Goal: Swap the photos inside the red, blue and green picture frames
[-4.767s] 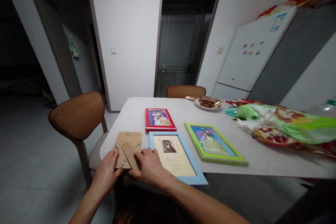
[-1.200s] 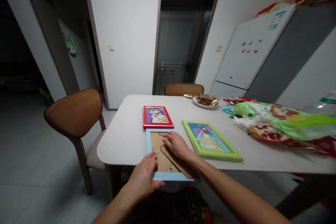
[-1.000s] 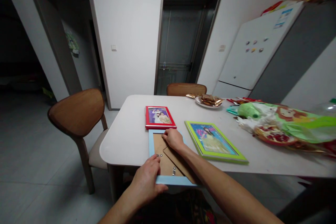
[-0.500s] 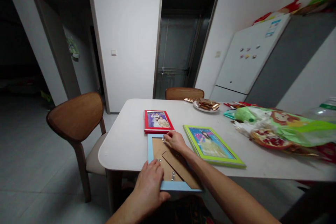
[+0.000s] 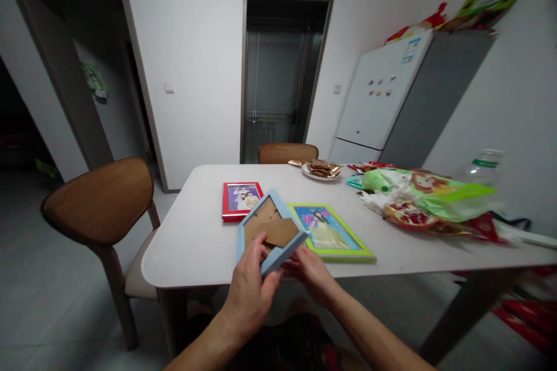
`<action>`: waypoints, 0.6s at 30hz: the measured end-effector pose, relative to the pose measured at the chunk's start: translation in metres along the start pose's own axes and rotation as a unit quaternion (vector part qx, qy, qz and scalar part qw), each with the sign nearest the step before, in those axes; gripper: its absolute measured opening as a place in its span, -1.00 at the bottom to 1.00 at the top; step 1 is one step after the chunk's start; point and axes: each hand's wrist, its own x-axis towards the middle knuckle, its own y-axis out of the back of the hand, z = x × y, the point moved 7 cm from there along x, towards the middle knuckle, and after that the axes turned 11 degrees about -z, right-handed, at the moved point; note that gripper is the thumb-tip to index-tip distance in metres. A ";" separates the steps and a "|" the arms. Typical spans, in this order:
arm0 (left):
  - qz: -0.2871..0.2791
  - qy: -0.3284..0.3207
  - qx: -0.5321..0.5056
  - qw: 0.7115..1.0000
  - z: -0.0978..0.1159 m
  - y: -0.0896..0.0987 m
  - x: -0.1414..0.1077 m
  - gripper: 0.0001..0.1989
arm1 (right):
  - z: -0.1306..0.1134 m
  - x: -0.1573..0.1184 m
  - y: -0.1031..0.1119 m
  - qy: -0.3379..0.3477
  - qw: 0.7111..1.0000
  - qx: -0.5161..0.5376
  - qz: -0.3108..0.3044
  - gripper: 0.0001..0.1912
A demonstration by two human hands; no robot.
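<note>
Dining table edge (image 5: 174, 278) below the hands; light-blue picture frame (image 5: 282, 253), cardboard backing (image 5: 270, 229) already on, lifted and tilted, clasped between left hand (image 5: 250, 287) and right hand (image 5: 307, 272), close together; green frame (image 5: 335, 256) flat beyond.

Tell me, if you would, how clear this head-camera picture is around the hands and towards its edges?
In the head view, the left hand, right hand and light-blue picture frame look slightly soft; the wide-angle lens makes the white refrigerator lean; the plastic bottle is blurred; the room is dim, with dark shadow at far left.
</note>
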 end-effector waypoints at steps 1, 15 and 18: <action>0.038 -0.005 -0.066 0.997 0.004 0.003 0.003 -0.73 | 0.008 -0.002 -0.018 -0.022 0.998 0.040 -0.052 -0.63; -0.020 0.046 -0.306 0.951 -0.020 -0.069 0.084 -0.51 | -0.103 -0.005 0.145 0.048 0.939 -0.244 0.237 -0.61; -0.042 0.070 -0.247 0.965 -0.035 -0.103 0.092 -0.58 | -0.106 -0.007 0.162 0.023 0.901 -0.346 0.261 -0.69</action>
